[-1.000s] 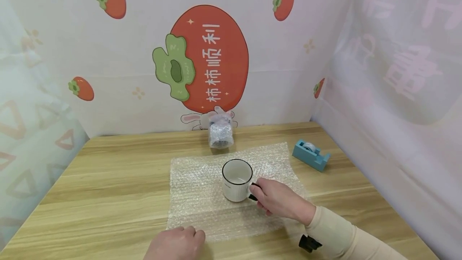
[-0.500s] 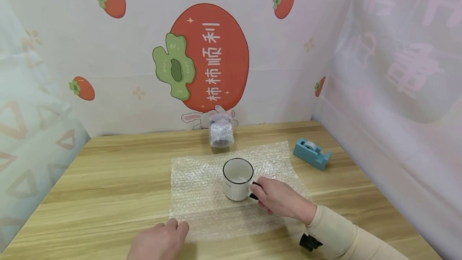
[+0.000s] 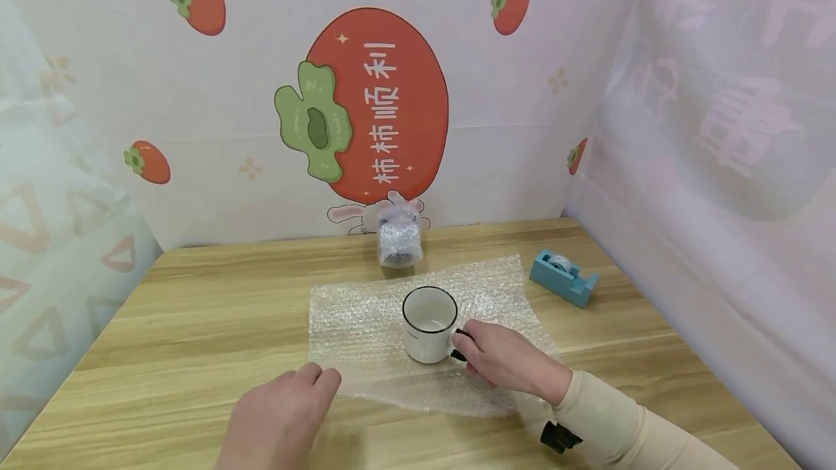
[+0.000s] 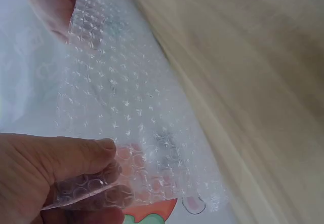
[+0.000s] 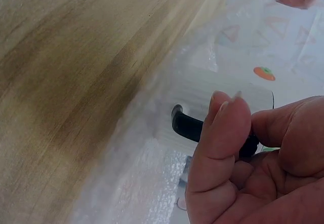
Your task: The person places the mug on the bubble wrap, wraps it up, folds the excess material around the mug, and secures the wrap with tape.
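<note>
The white mug (image 3: 427, 343) stands upright on the flat part of the bubble wrap (image 3: 355, 328), to the right of the sheet's middle, and its black handle (image 5: 190, 126) points to about four o'clock in the head view. The right hand (image 3: 506, 360) is at that side and is the nearer one: its fingers are curled and pinch the handle. The left hand (image 3: 281, 408) is apart from the mug, at about eight o'clock; its thumb and fingers are brought together on the near left corner of the sheet, and this edge appears raised off the table (image 3: 163, 354). The sheet's long axis runs roughly from nine to three o'clock. Farther from the mug, a wrapped bundle (image 3: 400, 241) is between eleven and twelve, and a blue tape dispenser (image 3: 560, 283) between two and three.
</note>
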Demonstrator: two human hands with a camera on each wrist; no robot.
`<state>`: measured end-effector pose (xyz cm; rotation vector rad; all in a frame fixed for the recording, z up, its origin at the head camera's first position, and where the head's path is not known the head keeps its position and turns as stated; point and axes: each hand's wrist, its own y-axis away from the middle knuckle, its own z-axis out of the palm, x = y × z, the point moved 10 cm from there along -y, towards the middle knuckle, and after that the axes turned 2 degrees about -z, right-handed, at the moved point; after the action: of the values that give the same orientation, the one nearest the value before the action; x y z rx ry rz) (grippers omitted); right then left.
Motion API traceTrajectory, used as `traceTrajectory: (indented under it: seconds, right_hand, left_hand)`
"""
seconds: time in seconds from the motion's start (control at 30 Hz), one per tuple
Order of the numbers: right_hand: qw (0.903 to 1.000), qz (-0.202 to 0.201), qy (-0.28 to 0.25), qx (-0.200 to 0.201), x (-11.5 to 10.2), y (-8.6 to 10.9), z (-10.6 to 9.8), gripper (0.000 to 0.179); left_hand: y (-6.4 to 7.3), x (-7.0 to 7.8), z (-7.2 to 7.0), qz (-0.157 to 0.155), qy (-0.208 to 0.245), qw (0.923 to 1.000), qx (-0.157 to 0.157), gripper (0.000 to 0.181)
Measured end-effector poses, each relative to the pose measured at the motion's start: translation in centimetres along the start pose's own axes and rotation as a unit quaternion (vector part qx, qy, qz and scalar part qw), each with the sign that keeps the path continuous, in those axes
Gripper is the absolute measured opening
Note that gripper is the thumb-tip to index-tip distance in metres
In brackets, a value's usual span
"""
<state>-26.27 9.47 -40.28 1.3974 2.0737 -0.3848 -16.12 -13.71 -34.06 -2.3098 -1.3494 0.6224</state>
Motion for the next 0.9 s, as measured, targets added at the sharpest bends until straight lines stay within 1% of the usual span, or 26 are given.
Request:
traceTrajectory:
  seconds: [0.07, 0.1, 0.23, 0.27, 0.3, 0.37, 0.4, 0.5, 0.67, 0.73, 0.9]
  right_hand:
    - [1.0, -0.001, 0.002, 0.001, 0.0, 0.0, 0.0, 0.034]
    - [1.0, -0.002, 0.004, 0.001, 0.0, 0.0, 0.0, 0.034]
    - [1.0, -0.005, 0.008, 0.001, 0.0, -0.1, 0.0, 0.034]
    - [1.0, -0.005, 0.008, 0.0, 0.0, -0.1, 0.0, 0.034]
    - [1.0, -0.005, 0.006, -0.001, 0.0, -0.1, 0.0, 0.034]
    - [1.0, -0.005, 0.003, -0.003, 0.1, -0.1, 0.0, 0.034]
    - [1.0, -0.005, 0.001, -0.004, 0.1, 0.0, 0.0, 0.034]
    - [0.9999, -0.008, 0.013, 0.001, 0.0, -0.1, -0.2, 0.033]
    - [0.9984, -0.02, 0.048, 0.02, -0.2, -0.1, -0.8, 0.032]
    - [0.9976, -0.027, 0.058, 0.027, -0.3, 0.0, -1.0, 0.031]
    - [0.9964, -0.037, 0.07, 0.03, -0.5, 0.1, -1.3, 0.03]
  left_hand:
    - [-0.5, -0.2, -0.5, 0.004, 0.009, 0.9998, 0.016, 0.043]
    - [-0.8, -0.2, -0.9, 0.006, 0.016, 0.9994, 0.03, 0.04]
    - [-1.9, -0.4, -2.0, 0.014, 0.039, 0.995, 0.091, 0.019]
    - [-2.2, -0.4, -2.2, 0.015, 0.045, 0.9933, 0.105, 0.022]
    - [-2.4, -0.5, -2.4, 0.017, 0.05, 0.9914, 0.12, 0.029]
    - [-3.0, -0.6, -2.7, 0.019, 0.061, 0.9884, 0.138, 0.043]
    - [-3.2, -0.6, -2.9, 0.021, 0.068, 0.9869, 0.145, 0.046]
    - [-3.9, -0.7, -3.0, 0.028, 0.083, 0.9845, 0.152, 0.045]
    - [-5.2, -1.1, -2.8, 0.029, 0.098, 0.9849, 0.14, 0.021]
    - [-5.7, -1.3, -2.6, 0.027, 0.102, 0.9851, 0.136, 0.015]
    - [-7.0, -1.6, -2.2, 0.027, 0.103, 0.9841, 0.142, 0.014]
